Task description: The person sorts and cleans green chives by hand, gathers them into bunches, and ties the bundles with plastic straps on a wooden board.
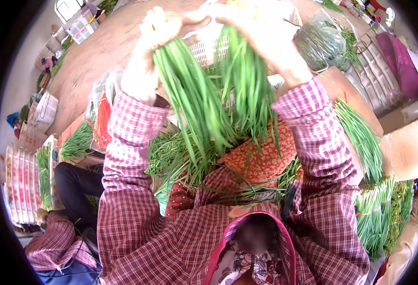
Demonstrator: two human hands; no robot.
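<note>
Both arms are stretched out ahead of me. My left hand (166, 29) is closed around the pale ends of a bunch of garlic chives (190, 90), whose long green leaves hang down toward my lap. In my right hand (263, 31), washed out by glare, is a second bunch of garlic chives (247, 80), also hanging and a little blurred. The two hands come close at the top, and glare hides some fingers. Beneath the bunches, loose green stems (171, 152) lie beside an orange patterned cloth (261, 154) over my lap.
A white crate (206, 50) stands ahead, behind the bunches. Red ties (103, 121) hang at left near a tied green bundle (77, 141). At right, chives lie on cardboard (361, 137), above tied upright bundles (372, 218). Another person's dark-trousered leg (78, 190) is at left.
</note>
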